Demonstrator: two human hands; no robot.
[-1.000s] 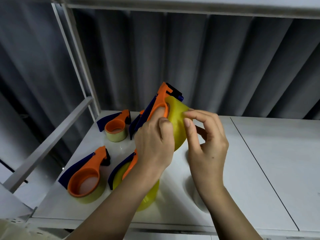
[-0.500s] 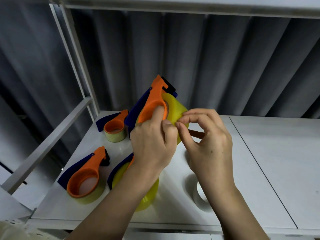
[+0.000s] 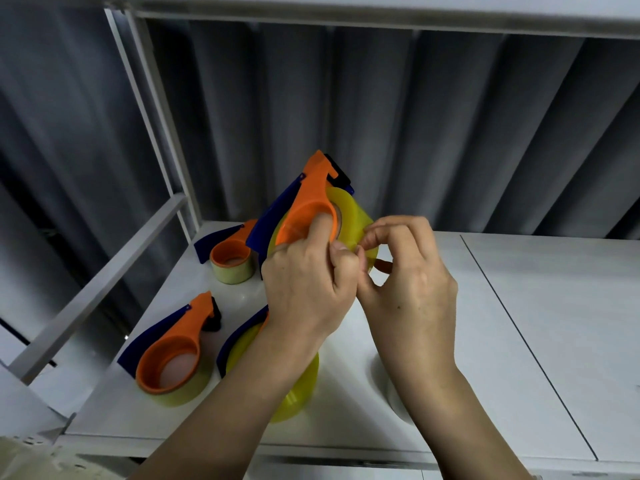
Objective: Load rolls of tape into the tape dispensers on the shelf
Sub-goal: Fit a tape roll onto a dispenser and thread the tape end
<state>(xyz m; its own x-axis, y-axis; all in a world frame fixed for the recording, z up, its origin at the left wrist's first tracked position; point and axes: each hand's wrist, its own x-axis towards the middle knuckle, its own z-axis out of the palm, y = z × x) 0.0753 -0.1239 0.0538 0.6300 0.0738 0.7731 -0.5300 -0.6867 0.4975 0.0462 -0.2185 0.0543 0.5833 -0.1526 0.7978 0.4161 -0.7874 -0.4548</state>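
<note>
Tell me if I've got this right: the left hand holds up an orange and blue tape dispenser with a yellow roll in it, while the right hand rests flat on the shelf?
Not quite. In the head view the right hand is raised, not flat on the shelf; its fingertips pick at the yellow roll. The rest holds: the left hand holds up the orange and blue tape dispenser.

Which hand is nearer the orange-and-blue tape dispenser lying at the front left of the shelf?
Left. The left hand grips the raised dispenser just right of that orange-and-blue tape dispenser; the right hand is farther right.
</note>
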